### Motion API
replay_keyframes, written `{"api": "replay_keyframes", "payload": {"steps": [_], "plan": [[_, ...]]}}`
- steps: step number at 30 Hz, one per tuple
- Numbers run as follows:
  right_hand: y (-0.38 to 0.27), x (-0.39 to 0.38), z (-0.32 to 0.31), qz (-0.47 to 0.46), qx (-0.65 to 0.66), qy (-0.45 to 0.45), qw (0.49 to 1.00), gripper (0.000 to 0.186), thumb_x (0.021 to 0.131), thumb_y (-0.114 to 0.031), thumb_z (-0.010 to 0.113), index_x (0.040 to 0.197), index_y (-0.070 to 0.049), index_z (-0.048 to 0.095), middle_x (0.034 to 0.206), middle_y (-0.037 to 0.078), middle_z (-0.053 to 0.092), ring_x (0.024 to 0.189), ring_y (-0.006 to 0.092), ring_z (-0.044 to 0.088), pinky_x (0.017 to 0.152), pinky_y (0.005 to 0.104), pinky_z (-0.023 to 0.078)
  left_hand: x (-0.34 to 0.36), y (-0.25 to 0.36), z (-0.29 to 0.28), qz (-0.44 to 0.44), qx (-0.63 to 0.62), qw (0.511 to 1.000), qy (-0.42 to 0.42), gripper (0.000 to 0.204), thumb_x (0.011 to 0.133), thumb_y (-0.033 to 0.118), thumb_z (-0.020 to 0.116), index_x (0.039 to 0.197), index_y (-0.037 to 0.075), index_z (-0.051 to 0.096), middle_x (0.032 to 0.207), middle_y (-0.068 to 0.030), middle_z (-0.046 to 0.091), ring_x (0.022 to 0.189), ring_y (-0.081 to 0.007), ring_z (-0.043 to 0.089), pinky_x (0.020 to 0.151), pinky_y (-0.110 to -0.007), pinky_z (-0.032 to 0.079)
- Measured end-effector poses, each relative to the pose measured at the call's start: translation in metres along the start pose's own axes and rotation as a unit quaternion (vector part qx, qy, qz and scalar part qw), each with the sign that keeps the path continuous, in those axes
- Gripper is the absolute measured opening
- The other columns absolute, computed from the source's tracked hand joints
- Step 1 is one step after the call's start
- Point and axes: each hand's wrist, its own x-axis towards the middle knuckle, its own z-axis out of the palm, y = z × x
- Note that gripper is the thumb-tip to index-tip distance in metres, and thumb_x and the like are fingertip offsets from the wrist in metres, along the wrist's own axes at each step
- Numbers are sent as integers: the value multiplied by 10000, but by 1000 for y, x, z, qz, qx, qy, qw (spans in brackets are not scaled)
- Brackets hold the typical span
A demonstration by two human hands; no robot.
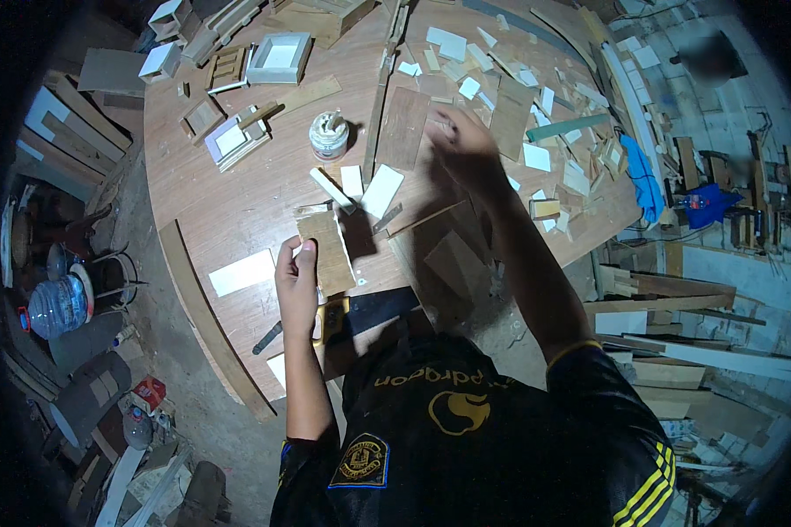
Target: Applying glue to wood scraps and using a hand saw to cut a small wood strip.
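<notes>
My left hand (299,277) is closed round the left edge of a small wooden board (332,250) with pale, ragged edges, its thumb lying on the face. Farther off to the right, my right hand (460,147) has its fingers bent at the right edge of a thin brown wooden panel (402,130), seemingly pinching it; the fingertips are partly hidden. Between the hands are white rectangular pieces (382,191) and a narrow blade (387,218). A handsaw (373,312) with a yellow-and-black handle lies by the near edge. Beyond the left hand stands an open tub of whitish paste (329,138).
Small wooden frames and boxes (279,58) sit at the table's far left. White and brown offcuts (536,158) are scattered over the right side. A long wooden strip (211,316) runs along the left edge. On the floor at left stands a large water bottle (57,307).
</notes>
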Motion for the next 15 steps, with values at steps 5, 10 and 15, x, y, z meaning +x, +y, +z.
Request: {"api": "replay_keyframes", "payload": {"steps": [5, 10, 15], "plan": [[31, -155, -20, 144, -42, -170, 974, 604, 833, -365, 744, 1299, -48, 526, 1212, 196, 598, 1117, 380, 581, 933, 467, 465, -10, -4, 18, 1, -12, 1000, -24, 257, 1004, 277, 577, 1081, 35, 611, 751, 38, 561, 661, -31, 455, 581, -212, 368], [38, -239, -15, 158, -58, -139, 976, 899, 736, -429, 815, 1443, -91, 374, 1317, 215, 527, 1208, 400, 517, 1032, 555, 359, -24, -5, 37, -9, 2, 998, -58, 259, 985, 285, 617, 1067, 40, 611, 714, 55, 536, 616, -23, 436, 532, -203, 339], [7, -255, -13, 199, -122, -149, 961, 1146, 604, -432, 885, 1526, -154, 262, 1357, 219, 454, 1234, 441, 452, 1035, 563, 335, -40, -17, 52, 15, 27, 996, -82, 252, 983, 287, 621, 1008, 36, 608, 614, 91, 440, 534, -11, 367, 480, -213, 287]]}}
